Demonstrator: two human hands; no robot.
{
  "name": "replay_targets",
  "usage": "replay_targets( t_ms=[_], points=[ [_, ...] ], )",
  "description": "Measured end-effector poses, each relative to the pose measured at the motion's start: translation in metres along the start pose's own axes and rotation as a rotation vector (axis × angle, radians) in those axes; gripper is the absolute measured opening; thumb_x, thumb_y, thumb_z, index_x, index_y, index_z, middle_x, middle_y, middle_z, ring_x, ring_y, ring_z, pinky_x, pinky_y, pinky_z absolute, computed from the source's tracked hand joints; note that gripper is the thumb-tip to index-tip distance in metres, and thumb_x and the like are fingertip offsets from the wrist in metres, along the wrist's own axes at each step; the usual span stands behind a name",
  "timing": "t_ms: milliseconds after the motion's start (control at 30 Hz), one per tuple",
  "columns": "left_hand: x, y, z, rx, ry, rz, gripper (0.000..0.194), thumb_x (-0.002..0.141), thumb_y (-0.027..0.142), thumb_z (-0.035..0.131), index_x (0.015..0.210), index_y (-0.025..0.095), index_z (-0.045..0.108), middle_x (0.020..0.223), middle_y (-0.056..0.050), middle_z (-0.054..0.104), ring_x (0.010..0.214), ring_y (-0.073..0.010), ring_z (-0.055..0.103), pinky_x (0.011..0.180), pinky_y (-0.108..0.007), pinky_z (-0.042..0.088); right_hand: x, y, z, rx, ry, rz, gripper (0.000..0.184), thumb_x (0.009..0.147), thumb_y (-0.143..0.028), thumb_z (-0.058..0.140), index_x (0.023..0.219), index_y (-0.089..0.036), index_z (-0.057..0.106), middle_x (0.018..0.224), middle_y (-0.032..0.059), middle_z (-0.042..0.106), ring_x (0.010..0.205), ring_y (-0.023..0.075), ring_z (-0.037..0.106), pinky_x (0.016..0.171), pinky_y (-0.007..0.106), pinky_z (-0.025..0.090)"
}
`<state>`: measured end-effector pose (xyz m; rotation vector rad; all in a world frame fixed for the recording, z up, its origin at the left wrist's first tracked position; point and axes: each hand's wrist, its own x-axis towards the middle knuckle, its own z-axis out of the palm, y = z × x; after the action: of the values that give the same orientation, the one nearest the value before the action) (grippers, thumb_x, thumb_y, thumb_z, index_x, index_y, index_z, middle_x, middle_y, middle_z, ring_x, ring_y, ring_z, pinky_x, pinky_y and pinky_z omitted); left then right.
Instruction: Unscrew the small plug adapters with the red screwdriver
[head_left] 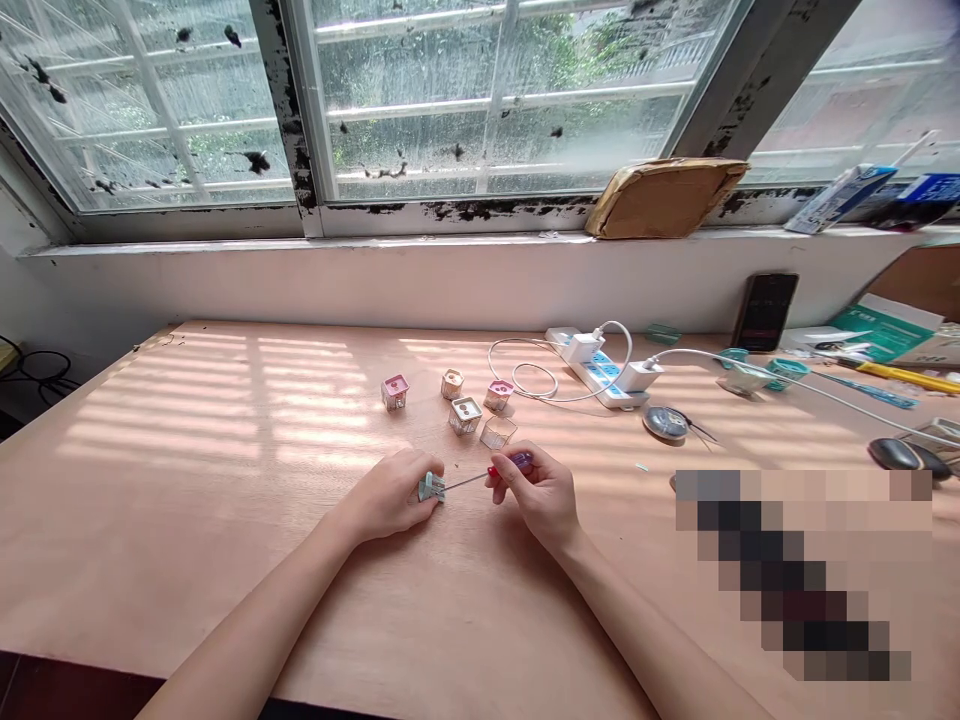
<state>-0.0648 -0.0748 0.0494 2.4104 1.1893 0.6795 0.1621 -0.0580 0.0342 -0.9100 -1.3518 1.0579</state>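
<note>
My left hand [397, 492] is closed around a small pale blue-green plastic piece [431, 487] just above the table. In my right hand [541, 495] is a screwdriver [517, 462] with a purple and red handle. Its thin shaft points left, and the tip meets the pale piece; exactly where it touches is too small to tell. Beyond my hands stand several small clear boxes with coloured tops: a pink-topped box [394, 392], a white-topped box [465, 415], a tan-topped box [451, 383] and another pink-topped box [499, 394]. A clear open shell [498, 432] lies near my right hand.
A power strip [600, 370] with plugged chargers and a looped white cable lies behind on the right. Nearby are a round tin [666, 423], a leaning phone [765, 312], teal cups [786, 373] and a black mouse [907, 458]. A pixelated patch covers the lower right.
</note>
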Motion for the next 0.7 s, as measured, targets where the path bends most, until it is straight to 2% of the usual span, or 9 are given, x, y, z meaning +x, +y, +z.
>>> replay_targets(
  t_ms=[433,700],
  points=[
    [-0.0002,0.0009,0.0007,0.011,-0.026,0.002,0.026,0.082,0.012,0.064,0.106,0.020,0.056,0.095,-0.004,0.065,0.087,-0.0216,0.058,0.078,-0.032,0.044,-0.0008,0.0016,0.0025,-0.029,-0.028,-0.001,0.039,0.082,-0.056,0.076,0.075,-0.020,0.063,0.057,0.0015,0.064,0.042,0.0149,0.057,0.042,0.026,0.051],
    [-0.0004,-0.0027,0.0030,0.006,-0.030,0.062,0.020,0.083,0.011,0.063,0.100,0.021,0.059,0.103,-0.005,0.064,0.093,-0.0217,0.058,0.082,-0.032,0.046,-0.0017,0.0014,0.0008,-0.058,-0.064,-0.014,0.037,0.086,-0.054,0.073,0.077,-0.020,0.062,0.057,0.0013,0.064,0.042,0.0150,0.058,0.042,0.026,0.050]
  ],
)
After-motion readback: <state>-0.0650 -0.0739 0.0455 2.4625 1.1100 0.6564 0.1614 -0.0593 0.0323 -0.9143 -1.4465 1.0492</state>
